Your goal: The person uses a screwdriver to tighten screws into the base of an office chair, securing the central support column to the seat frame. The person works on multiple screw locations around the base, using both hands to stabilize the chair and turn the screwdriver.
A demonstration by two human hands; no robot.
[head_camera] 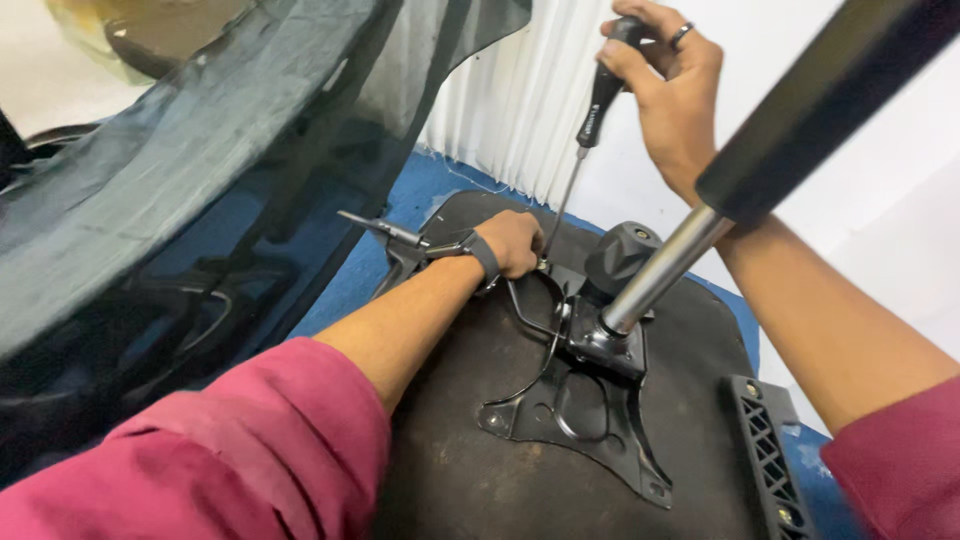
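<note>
White wall and a white ribbed panel (520, 90) at the back, blue floor (420, 190) below. On the floor lies an upturned chair seat (470, 470), dark underside facing up. A black metal mounting plate (580, 410) sits on the seat w/ a gas-lift cylinder (660, 270) sticking up from it, chrome lower part, black upper part running out of frame top right. Black knob-like housing (620, 250) just behind the cylinder base. A thin lever rod (385, 230) pokes out to the left of the mechanism. Black ribbed plastic bracket (765, 460) lies on the seat at lower right, apart from the plate.

Left hand (515, 243), dark wristband on the wrist, is curled down on the mechanism at the far edge of the plate; fingers mostly hidden, so can't tell exactly what it grips. Right hand (670, 85), ring on one finger, is wrapped tight round the black handle of a screwdriver (590, 130), held high. Shaft slants down-left, tip meeting the mechanism right beside the left hand. Hands well apart vertically, one at each end of the tool.

Left side of view: a dark mesh chair back (180, 190), semi-see-through, tilted over the floor. Both sleeves maroon.
</note>
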